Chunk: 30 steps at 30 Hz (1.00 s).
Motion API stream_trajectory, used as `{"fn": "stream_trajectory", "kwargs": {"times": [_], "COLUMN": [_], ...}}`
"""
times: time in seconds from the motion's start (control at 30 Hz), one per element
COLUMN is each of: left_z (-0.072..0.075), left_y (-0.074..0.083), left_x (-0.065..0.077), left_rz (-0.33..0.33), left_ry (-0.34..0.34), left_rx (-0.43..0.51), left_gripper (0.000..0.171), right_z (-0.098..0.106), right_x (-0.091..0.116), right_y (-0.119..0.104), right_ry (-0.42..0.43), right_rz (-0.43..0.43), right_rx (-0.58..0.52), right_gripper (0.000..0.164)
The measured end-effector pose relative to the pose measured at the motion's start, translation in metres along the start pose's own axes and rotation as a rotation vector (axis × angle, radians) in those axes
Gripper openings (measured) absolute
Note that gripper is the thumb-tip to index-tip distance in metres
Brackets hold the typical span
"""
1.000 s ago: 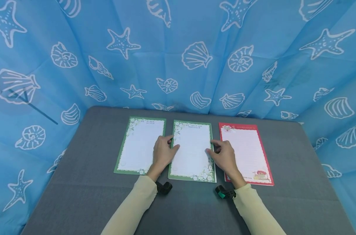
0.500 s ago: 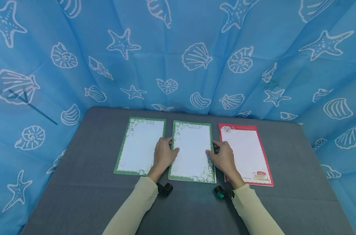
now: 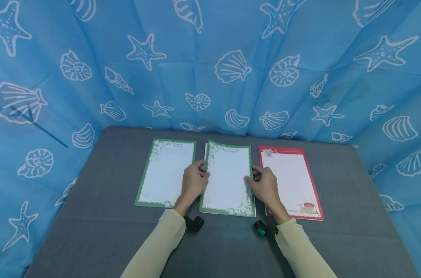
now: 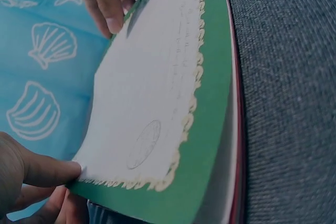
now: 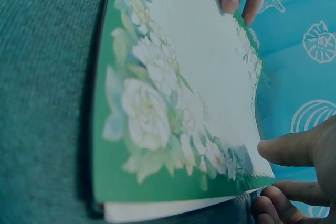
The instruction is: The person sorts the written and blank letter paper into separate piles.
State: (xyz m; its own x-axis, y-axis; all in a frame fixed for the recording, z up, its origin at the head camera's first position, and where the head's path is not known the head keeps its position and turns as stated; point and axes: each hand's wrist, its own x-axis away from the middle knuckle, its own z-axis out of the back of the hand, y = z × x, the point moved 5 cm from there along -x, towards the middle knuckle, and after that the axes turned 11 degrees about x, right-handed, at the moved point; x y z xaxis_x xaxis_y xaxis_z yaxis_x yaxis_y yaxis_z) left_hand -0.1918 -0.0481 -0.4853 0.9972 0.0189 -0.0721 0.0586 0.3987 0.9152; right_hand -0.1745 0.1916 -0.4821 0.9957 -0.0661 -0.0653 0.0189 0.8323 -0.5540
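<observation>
In the head view a stack of letter paper (image 3: 228, 177) with a green floral border lies in the middle of the table. My left hand (image 3: 193, 177) pinches the left edge of its top sheet (image 4: 142, 87) between thumb and fingers. That sheet's left side is raised and shifted, so white paper shows beneath. My right hand (image 3: 265, 183) holds the stack's right edge, with the thumb (image 5: 289, 148) on top and curled fingers at the edge. In the left wrist view a gap with a dark red edge shows under the green border.
Another green-bordered sheet (image 3: 167, 173) lies to the left, partly under my left hand. A red-bordered paper stack (image 3: 290, 181) lies to the right, partly under my right hand. The grey table (image 3: 224, 247) meets a blue shell-patterned curtain (image 3: 196, 69) at the back.
The middle stack's top sheet has lifted on its left side, and its upper left corner has moved right and up. My left thumb has drawn in to the edge. The right hand barely moved.
</observation>
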Motion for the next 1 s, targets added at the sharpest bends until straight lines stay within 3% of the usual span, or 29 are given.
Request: {"fn": "stream_trajectory", "kwargs": {"times": [0.5, 0.8, 1.0], "left_z": [-0.001, 0.0, 0.003], "left_y": [-0.002, -0.001, 0.0], "left_x": [0.0, -0.001, -0.003], "left_rz": [0.028, 0.022, 0.015], "left_ry": [-0.016, -0.016, -0.027], "left_rx": [0.047, 0.065, 0.099], "left_gripper": [0.037, 0.035, 0.033], "right_z": [0.001, 0.007, 0.011], "right_x": [0.0, 0.002, 0.002], "right_y": [0.009, 0.012, 0.013], "right_ry": [-0.024, 0.007, -0.016], "right_rz": [-0.074, -0.05, -0.057], "right_rx": [-0.051, -0.141, -0.265], "right_gripper": [0.046, 0.041, 0.039]}}
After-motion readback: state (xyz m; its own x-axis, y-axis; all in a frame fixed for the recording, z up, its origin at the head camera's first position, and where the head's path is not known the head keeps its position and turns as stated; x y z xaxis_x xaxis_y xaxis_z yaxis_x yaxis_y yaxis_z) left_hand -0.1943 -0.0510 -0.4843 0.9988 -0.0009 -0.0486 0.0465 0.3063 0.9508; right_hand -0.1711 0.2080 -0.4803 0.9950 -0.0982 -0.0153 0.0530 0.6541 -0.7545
